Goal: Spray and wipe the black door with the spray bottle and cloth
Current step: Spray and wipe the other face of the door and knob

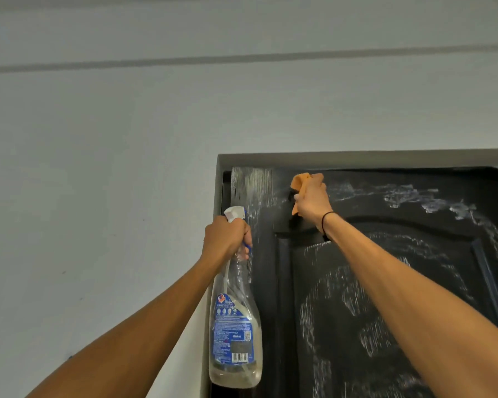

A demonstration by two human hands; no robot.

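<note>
I had my right hand (311, 198) bunched round the orange cloth (299, 180), pressed against the top left of the black door (385, 282). My left hand (227, 238) gripped the spray bottle (236, 326) by its neck, near the door's left edge. Wet streaks covered the panel; I judged they could dry smeared, and the hanging bottle could knock the door frame (217, 182).

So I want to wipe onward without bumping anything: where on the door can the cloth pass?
Free: the door right of the right hand and cloth, and down the panel. Crowded: the left edge, where the left hand holds the spray bottle.
</note>
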